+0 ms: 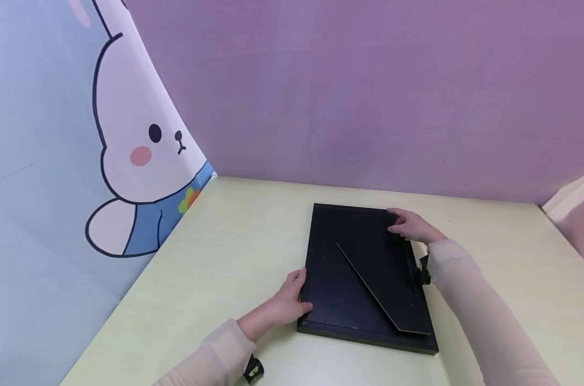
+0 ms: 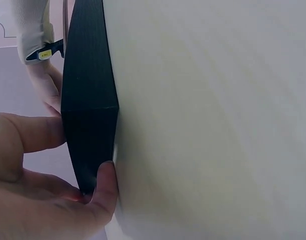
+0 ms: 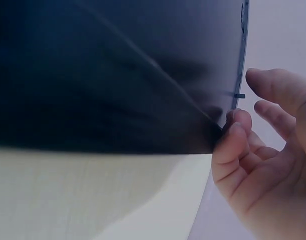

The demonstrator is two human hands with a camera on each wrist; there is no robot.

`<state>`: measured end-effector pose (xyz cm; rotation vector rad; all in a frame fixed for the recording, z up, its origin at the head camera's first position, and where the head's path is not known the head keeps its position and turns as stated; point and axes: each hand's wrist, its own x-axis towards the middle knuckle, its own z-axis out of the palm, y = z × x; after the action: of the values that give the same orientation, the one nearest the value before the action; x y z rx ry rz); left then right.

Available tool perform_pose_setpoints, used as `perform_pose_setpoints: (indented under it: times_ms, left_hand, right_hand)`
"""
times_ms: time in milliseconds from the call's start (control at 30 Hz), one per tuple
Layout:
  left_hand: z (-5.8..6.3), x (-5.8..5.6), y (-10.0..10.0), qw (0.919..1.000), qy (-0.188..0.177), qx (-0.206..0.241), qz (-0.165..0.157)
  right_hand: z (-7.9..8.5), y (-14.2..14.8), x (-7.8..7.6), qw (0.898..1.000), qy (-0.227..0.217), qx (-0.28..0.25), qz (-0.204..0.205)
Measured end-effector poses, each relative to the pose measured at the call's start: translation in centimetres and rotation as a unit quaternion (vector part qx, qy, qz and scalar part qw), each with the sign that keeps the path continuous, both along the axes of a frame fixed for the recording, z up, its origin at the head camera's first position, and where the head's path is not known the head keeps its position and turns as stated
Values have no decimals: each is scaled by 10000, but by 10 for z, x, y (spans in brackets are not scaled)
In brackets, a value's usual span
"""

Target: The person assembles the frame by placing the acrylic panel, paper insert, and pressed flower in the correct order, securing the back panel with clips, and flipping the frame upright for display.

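Note:
A black picture frame (image 1: 324,279) lies back side up on the pale table, a long black easel stand (image 1: 393,284) slanting across its back. My left hand (image 1: 287,301) grips the frame's left side near the front corner. In the left wrist view, the thumb and fingers of that hand (image 2: 47,200) close around the frame's dark edge (image 2: 90,75). At the far right corner is my right hand (image 1: 414,228). Its curled fingers (image 3: 232,142) hold that corner in the right wrist view, while other digits stand apart from the edge.
The pale table (image 1: 234,236) runs back to a purple curtain (image 1: 369,107). On the left hangs a blue sheet with a cartoon rabbit (image 1: 133,118). A white and pink panel (image 1: 581,214) stands at the right edge. Black straps sit on both wrists.

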<state>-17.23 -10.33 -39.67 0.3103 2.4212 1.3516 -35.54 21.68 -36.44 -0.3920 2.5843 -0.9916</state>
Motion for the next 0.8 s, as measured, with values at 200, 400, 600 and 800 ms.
perform_pose_setpoints:
  times_ms: [200,400,600,800]
  left_hand:
    - [-1,-1,-1,10000,-7,86,-11]
    - [-1,0,-1,9999,-106,130,38]
    - [0,3,-2,9998,-118,134,5]
    - [0,8,-2,9998,-96,144,-45]
  right_hand:
    - [1,0,2,10000,-10,43,33]
    - [1,-1,5,9997,71,189,100]
    - [0,-1,9,9998,76,143,90]
    - [-3,2,12,9999,39,115,42]
